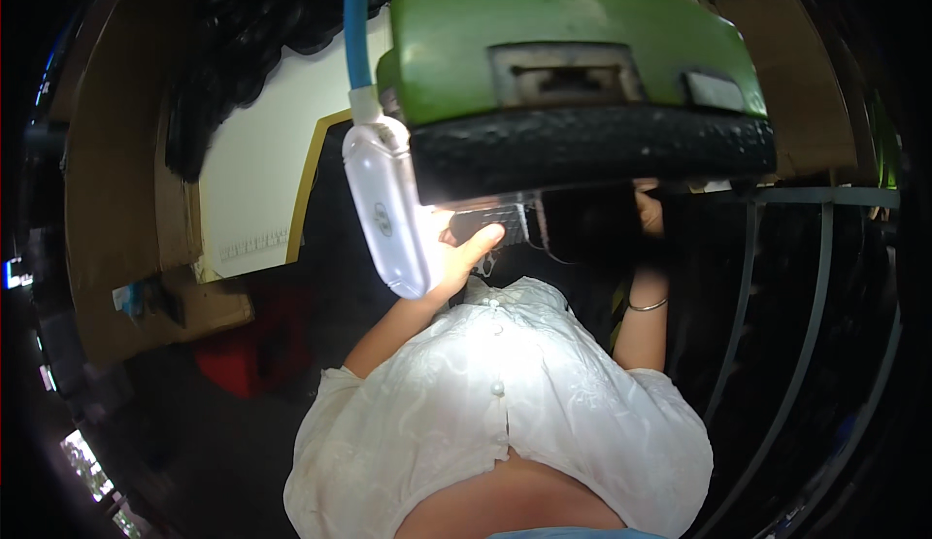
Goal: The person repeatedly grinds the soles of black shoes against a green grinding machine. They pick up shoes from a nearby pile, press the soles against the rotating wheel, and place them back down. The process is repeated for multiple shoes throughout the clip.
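Observation:
Below the green machine head (573, 34), with its black lower edge, my left hand (461, 252) is closed on a dark piece of ribbed material (500, 223), the thumb lying over it. A pale edge runs down this piece. To the right my right hand (649, 211), with a bangle at the wrist, curls at the far end of the same black piece; most of its fingers are hidden behind it and the machine. A white oval lamp (388, 209) on a blue flexible neck (357, 24) hangs in front of my left hand and covers part of it.
A white board (262, 165) with a yellow edge stands at left, under a heap of black pieces (243, 39). Cardboard (112, 180) rises further left, above a red object (248, 354). Metal bars (811, 325) stand at right.

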Motion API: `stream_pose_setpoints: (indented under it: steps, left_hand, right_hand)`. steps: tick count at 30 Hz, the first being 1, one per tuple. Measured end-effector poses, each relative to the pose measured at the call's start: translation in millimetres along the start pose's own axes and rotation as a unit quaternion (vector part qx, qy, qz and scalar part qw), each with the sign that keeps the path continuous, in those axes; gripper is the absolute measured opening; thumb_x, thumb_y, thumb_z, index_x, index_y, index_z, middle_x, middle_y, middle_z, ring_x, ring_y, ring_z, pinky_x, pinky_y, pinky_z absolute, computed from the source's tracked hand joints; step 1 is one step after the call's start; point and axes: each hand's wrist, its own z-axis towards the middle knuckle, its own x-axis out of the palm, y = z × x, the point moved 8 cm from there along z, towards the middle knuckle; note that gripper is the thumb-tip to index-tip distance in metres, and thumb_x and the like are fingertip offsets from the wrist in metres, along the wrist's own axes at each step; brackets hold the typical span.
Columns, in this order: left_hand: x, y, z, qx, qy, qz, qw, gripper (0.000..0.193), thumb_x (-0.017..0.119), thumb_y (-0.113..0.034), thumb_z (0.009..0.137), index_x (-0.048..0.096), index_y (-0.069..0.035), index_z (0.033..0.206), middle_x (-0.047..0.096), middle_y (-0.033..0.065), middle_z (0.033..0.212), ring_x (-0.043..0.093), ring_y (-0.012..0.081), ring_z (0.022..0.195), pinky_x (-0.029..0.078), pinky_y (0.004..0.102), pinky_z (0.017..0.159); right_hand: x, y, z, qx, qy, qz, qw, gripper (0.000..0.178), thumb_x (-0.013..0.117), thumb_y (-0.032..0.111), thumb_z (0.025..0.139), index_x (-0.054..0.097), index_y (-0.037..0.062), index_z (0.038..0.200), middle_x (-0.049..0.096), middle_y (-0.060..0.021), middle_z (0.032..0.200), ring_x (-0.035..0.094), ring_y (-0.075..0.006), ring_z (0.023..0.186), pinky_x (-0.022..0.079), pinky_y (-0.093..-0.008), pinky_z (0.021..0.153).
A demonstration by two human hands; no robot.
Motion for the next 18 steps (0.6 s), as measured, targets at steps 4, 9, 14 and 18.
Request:
stream_pose_setpoints:
  steps: [4,9,14,18]
  left_hand:
    - [-22,6,-6,0.013,0.002,-0.003,1.0,0.03,0.07,-0.004,0.072,0.059,0.0,0.1,0.061,0.0069,0.095,0.059,0.0164,0.086,0.048,0.0293,0.076]
    - [-69,27,-22,0.117,-0.073,-0.04,0.99,0.044,0.068,0.002,0.072,0.051,0.0,0.113,0.058,0.007,0.105,0.057,0.017,0.094,0.044,0.0292,0.086]
    - [-87,62,-24,0.037,-0.013,-0.077,0.996,0.045,0.068,-0.002,0.075,0.05,-0.001,0.117,0.055,0.007,0.111,0.055,0.0156,0.097,0.045,0.0287,0.083]
    - [-62,106,-14,-0.033,0.071,0.064,0.995,0.041,0.069,-0.013,0.077,0.053,0.002,0.112,0.061,0.0087,0.096,0.06,0.016,0.083,0.049,0.0285,0.072]
  right_hand:
    - [18,23,17,-0.062,0.029,-0.043,0.997,0.026,0.07,-0.005,0.068,0.062,-0.0044,0.092,0.064,-0.0065,0.087,0.06,-0.0118,0.081,0.048,-0.0245,0.073]
    - [74,30,33,-0.063,0.066,-0.016,0.996,0.028,0.072,-0.003,0.068,0.063,-0.0049,0.095,0.065,-0.0067,0.089,0.06,-0.0106,0.083,0.048,-0.023,0.074]
    - [112,49,35,-0.154,0.067,-0.125,0.978,0.055,0.075,0.001,0.068,0.051,-0.0022,0.117,0.064,-0.0066,0.096,0.06,-0.0116,0.089,0.047,-0.0261,0.082]
    - [120,46,41,-0.167,0.063,-0.228,0.957,0.079,0.077,0.003,0.065,0.035,-0.0002,0.132,0.064,-0.0077,0.098,0.06,-0.0139,0.09,0.047,-0.0284,0.084]
